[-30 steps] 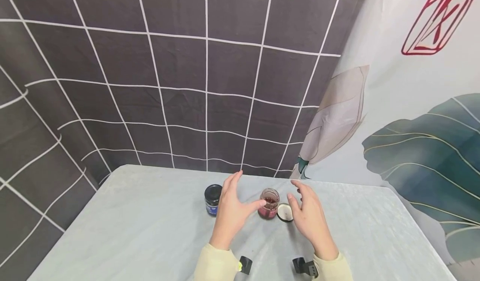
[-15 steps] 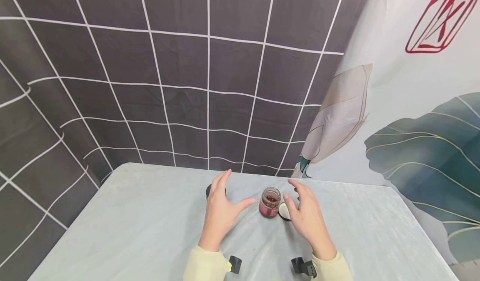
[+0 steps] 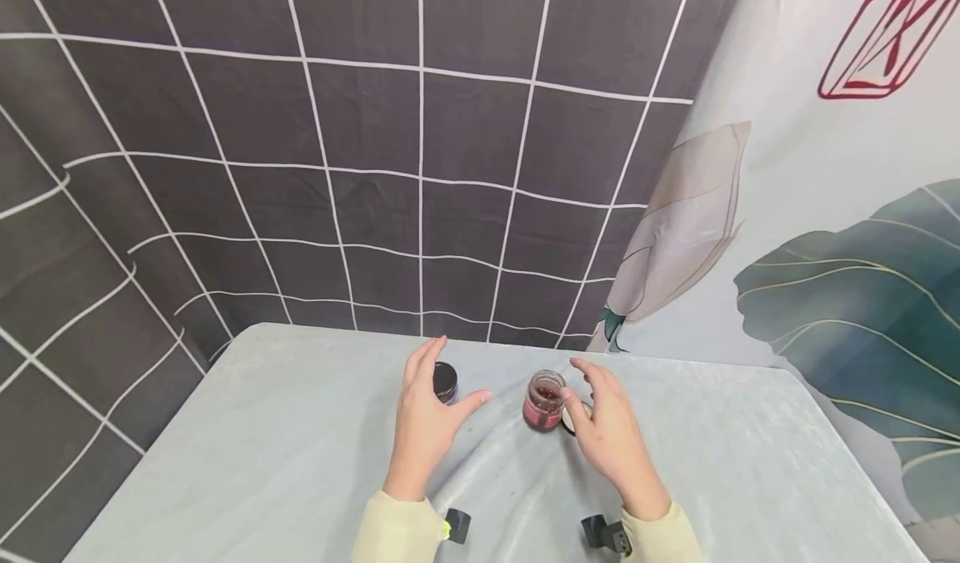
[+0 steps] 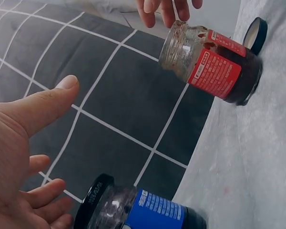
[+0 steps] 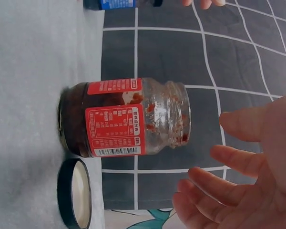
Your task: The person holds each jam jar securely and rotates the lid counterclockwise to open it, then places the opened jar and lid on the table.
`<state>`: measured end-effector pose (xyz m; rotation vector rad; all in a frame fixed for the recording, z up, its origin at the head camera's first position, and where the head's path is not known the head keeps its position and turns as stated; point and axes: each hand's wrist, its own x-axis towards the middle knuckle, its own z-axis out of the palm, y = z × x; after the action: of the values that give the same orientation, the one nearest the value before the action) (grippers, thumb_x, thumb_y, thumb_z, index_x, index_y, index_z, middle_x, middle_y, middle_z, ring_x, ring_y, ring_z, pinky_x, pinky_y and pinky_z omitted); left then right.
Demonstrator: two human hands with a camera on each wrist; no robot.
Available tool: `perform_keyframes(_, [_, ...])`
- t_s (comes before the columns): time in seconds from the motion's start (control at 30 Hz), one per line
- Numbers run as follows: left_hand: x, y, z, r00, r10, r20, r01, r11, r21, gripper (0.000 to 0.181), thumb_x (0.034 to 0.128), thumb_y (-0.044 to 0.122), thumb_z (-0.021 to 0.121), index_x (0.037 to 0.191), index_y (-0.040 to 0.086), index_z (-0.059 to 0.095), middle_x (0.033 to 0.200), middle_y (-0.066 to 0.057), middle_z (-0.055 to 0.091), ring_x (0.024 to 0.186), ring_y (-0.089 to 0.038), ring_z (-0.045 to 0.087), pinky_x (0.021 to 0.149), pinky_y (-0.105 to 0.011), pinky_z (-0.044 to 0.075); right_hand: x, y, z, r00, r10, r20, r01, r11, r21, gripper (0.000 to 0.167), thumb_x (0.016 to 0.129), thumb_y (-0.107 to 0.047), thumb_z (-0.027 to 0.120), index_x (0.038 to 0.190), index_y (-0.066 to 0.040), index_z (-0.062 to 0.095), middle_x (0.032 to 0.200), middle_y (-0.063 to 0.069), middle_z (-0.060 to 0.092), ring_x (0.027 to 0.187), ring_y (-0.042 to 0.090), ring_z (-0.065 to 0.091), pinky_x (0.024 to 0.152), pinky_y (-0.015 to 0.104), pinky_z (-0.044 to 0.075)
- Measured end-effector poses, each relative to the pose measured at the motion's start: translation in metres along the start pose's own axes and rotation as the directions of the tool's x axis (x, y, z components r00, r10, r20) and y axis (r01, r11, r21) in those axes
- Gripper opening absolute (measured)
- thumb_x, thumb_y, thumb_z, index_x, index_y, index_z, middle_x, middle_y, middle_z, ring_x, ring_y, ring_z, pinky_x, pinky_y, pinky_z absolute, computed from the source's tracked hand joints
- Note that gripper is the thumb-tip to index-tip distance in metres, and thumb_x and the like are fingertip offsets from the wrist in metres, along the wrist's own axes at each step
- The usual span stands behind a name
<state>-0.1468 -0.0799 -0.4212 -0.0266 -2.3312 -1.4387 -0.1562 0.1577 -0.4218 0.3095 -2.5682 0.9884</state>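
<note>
An uncapped glass jar with a red label point(image 5: 115, 131) stands upright on the table, dark sauce in its lower part and smears near the rim. Beside it lies its black-rimmed lid point(image 5: 76, 195), pale inside facing up. A second jar, with a blue label point(image 4: 155, 212) and a black lid on, stands to the left. My left hand point(image 3: 425, 419) is nearest this blue-labelled jar, thumb and fingers spread apart, holding nothing. By the red-labelled jar and lid hovers my right hand point(image 3: 613, 429), its fingers loosely bent and holding nothing; it partly covers the lid in the head view.
A pale cloth covers the table point(image 3: 285, 429). Behind it hangs a dark curtain with a white grid point(image 3: 465, 229); a light curtain with leaf prints point(image 3: 847, 296) is at the right. Small black devices sit at both wrists.
My left hand has moved left, away from the red-labelled jar and over to the blue-labelled one. The right hand has stayed nearly in place, and the head view has shifted slightly.
</note>
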Motion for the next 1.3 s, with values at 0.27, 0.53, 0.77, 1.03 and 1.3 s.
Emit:
perform_keyframes(0.27, [0.0, -0.006, -0.005, 1.0, -0.021, -0.02, 0.021, 1.0, 0.014, 0.096, 0.0697, 0.031, 0.093, 0.151, 0.012, 0.044, 0.152, -0.009, 0.041, 0.138, -0.031, 0.044, 0.112, -0.05, 0.037, 0.0, -0.007, 0.004, 0.999, -0.04, -0.013, 0.04, 0.999, 0.012, 0.042, 0.095, -0.009, 0.066, 0.134, 0.002, 0.057, 0.125, 0.024, 0.061, 0.115, 0.041, 0.057, 0.097, 0.058, 0.044])
perform_keyframes(0.53, [-0.002, -0.015, -0.009, 0.998, -0.047, -0.046, 0.048, 0.999, 0.01, 0.106, 0.0686, 0.034, 0.094, 0.155, 0.015, 0.036, 0.155, -0.009, 0.037, 0.139, -0.034, 0.042, 0.11, -0.053, 0.037, -0.002, -0.019, 0.011, 0.996, -0.088, -0.01, 0.088, 0.995, 0.04, 0.041, 0.093, -0.008, 0.067, 0.132, 0.003, 0.059, 0.126, 0.023, 0.061, 0.123, 0.042, 0.053, 0.104, 0.056, 0.039])
perform_keyframes(0.77, [-0.003, -0.022, -0.012, 0.998, -0.054, -0.036, 0.054, 0.999, -0.002, 0.102, 0.07, 0.033, 0.093, 0.155, 0.016, 0.038, 0.156, -0.009, 0.036, 0.141, -0.032, 0.04, 0.11, -0.054, 0.036, 0.001, -0.024, 0.014, 0.997, -0.082, 0.004, 0.082, 0.996, 0.037, 0.042, 0.094, -0.009, 0.067, 0.134, 0.0, 0.059, 0.129, 0.02, 0.061, 0.126, 0.04, 0.052, 0.104, 0.056, 0.039])
perform_keyframes(1.03, [-0.003, -0.03, -0.013, 0.995, -0.102, -0.023, 0.102, 0.995, 0.003, 0.102, 0.0701, 0.03, 0.093, 0.154, 0.012, 0.039, 0.157, -0.011, 0.035, 0.142, -0.035, 0.038, 0.113, -0.054, 0.033, 0.002, -0.029, 0.016, 0.999, -0.045, -0.021, 0.045, 0.998, 0.036, 0.041, 0.092, -0.008, 0.068, 0.131, 0.001, 0.06, 0.128, 0.022, 0.06, 0.124, 0.045, 0.049, 0.104, 0.057, 0.037])
perform_keyframes(1.3, [-0.001, -0.038, -0.013, 0.99, -0.139, -0.017, 0.139, 0.99, 0.022, 0.103, 0.0689, 0.031, 0.094, 0.154, 0.011, 0.038, 0.157, -0.013, 0.035, 0.143, -0.035, 0.037, 0.114, -0.053, 0.032, 0.003, -0.034, 0.018, 0.997, -0.071, 0.001, 0.071, 0.996, 0.052, 0.043, 0.092, -0.009, 0.068, 0.133, -0.001, 0.059, 0.127, 0.019, 0.061, 0.126, 0.043, 0.048, 0.103, 0.056, 0.038])
